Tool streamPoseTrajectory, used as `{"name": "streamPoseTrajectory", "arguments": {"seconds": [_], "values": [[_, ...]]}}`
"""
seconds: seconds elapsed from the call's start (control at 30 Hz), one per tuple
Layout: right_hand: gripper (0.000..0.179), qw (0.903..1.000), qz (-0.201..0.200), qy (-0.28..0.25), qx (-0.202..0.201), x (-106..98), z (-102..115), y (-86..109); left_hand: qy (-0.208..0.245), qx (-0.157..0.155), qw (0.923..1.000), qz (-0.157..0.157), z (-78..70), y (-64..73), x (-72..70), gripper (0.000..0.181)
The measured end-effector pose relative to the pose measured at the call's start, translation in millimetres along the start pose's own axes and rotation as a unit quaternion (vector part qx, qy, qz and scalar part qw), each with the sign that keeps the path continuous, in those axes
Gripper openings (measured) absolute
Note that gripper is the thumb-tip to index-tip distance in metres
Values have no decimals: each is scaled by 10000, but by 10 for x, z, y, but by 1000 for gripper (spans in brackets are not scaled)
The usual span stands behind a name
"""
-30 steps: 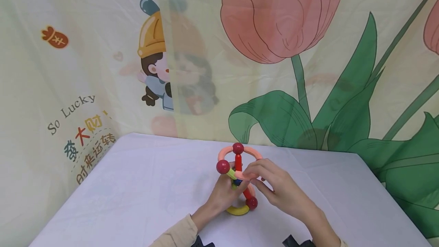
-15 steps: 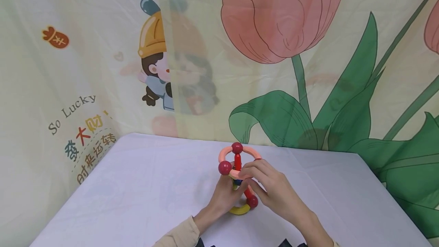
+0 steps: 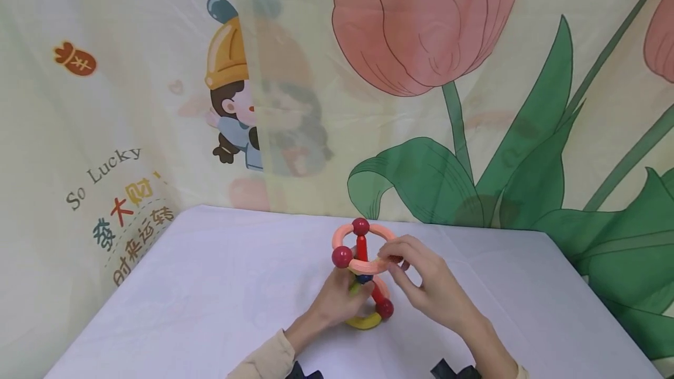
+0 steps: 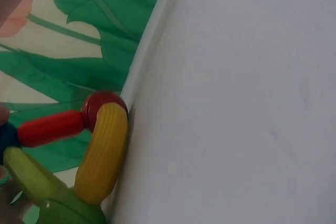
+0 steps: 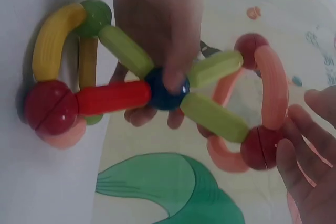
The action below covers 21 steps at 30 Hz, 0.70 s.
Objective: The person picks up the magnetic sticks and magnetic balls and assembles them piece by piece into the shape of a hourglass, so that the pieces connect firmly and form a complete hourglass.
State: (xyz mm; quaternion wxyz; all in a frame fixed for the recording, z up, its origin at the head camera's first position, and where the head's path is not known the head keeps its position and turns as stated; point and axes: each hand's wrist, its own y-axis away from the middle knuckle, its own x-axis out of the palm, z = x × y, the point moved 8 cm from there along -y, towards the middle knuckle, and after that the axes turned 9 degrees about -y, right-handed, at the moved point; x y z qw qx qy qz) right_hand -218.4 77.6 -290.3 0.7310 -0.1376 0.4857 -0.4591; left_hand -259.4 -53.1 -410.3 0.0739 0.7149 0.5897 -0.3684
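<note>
An hourglass-shaped magnetic ball-and-stick structure (image 3: 362,249) stands upright on the table. Its upper ring joins pink curved sticks (image 5: 274,87) with red balls (image 5: 260,147); green and red straight sticks run to a blue ball (image 5: 167,88) at the waist. Below, a yellow curved stick (image 4: 103,153) belongs to the lower ring. My left hand (image 3: 339,297) grips the waist, thumb pressing the blue ball. At the upper ring's right side, my right hand (image 3: 421,279) pinches the red ball where the pink sticks meet, its fingertips partly covering it in the head view.
A white cloth covers the table (image 3: 237,285). Behind it hangs a printed curtain (image 3: 295,75) with tulips and a cartoon figure. Dark wrist straps (image 3: 455,370) show at the bottom edge of the head view.
My right hand has slid from the front pink curved stick to its right end, uncovering more of that stick. My left hand keeps its hold at the waist.
</note>
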Motion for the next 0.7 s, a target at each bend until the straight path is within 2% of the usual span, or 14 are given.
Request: {"name": "streamPoseTrajectory", "arguments": {"seconds": [0.1, 0.2, 0.33, 0.43, 0.53, 0.7], "values": [[30, 9994, -327, 23, 131, -134, -95, 0, 371, 106, 9986, 361, 51, 21, -27, 79], [29, 9973, -525, 11, 510, -205, -232, 13, 464, 125, 9971, 586, 113, 37, -82, 71], [35, 9886, -324, -211, 1453, -116, -453, 52, 401, -274, 9963, 715, 203, 58, -131, 46], [40, 9797, -53, -402, 1964, -10, -549, 74, 418, -683, 9949, 620, 265, 61, -146, 49], [35, 9787, 19, -554, 1977, 32, -535, 68, 496, -781, 9948, 423, 288, 54, -166, 55], [29, 9820, -32, -563, 1804, 21, -465, 47, 676, -555, 9956, 345, 282, 33, -170, 61]]}}
